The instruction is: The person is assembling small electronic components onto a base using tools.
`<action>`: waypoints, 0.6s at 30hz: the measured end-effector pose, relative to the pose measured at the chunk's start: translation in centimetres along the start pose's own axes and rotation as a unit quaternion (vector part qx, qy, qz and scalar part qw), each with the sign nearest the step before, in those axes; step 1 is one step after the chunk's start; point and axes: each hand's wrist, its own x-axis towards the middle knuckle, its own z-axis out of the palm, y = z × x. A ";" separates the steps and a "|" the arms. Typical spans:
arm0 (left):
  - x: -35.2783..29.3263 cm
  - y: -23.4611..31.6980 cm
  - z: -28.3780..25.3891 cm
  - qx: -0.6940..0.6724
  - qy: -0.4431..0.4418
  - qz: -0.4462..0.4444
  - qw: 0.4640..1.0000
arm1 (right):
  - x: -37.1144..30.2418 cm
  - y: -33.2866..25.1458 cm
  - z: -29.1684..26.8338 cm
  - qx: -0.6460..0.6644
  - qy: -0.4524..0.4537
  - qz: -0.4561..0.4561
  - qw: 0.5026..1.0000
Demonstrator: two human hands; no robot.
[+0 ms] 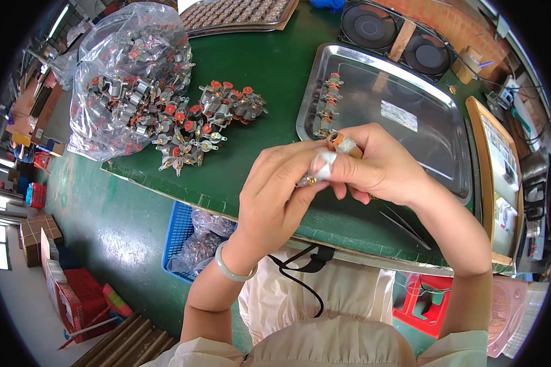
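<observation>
Both hands meet over the near edge of the green table. My left hand [275, 189] is closed, pinching a small metal part with a brass-coloured end [309, 180], mostly hidden by the fingers. Against it presses my right hand [382, 162], its fingers curled and its thumb wrapped in white tape [323, 164]. A tan and orange wrapping [346, 145] shows at its index finger; anything inside that grip is hidden. Just beyond, a row of small metal parts with red discs [329, 104] stands along the left side of a steel tray [386, 61].
A clear plastic bag [95, 55] of similar parts spills a loose pile [190, 119] at left. Tweezers [405, 226] lie by the right forearm. Two black fans [367, 27] and a filled tray [232, 15] sit at the back. A blue basket [176, 235] is below the table edge.
</observation>
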 end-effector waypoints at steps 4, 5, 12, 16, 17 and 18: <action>-0.1 0.6 0.8 0.023 0.063 -0.065 0.996 | -0.4 2.2 1.0 -0.047 0.122 -0.176 0.976; -0.1 0.7 1.0 0.011 0.077 -0.077 0.994 | -0.3 2.6 1.3 -0.101 0.159 -0.257 0.948; -0.3 1.7 0.4 -0.247 0.034 -0.264 0.932 | -0.9 3.3 0.6 -0.230 0.209 -0.366 0.877; -0.2 1.8 0.3 -0.296 -0.033 -0.312 0.902 | -1.8 3.2 1.3 -0.374 0.271 -0.420 0.781; -0.3 1.8 0.5 -0.220 -0.023 -0.261 0.940 | -2.2 3.2 1.5 -0.420 0.272 -0.400 0.768; -0.3 1.8 0.7 -0.143 -0.013 -0.207 0.968 | -2.4 3.2 1.7 -0.420 0.273 -0.399 0.768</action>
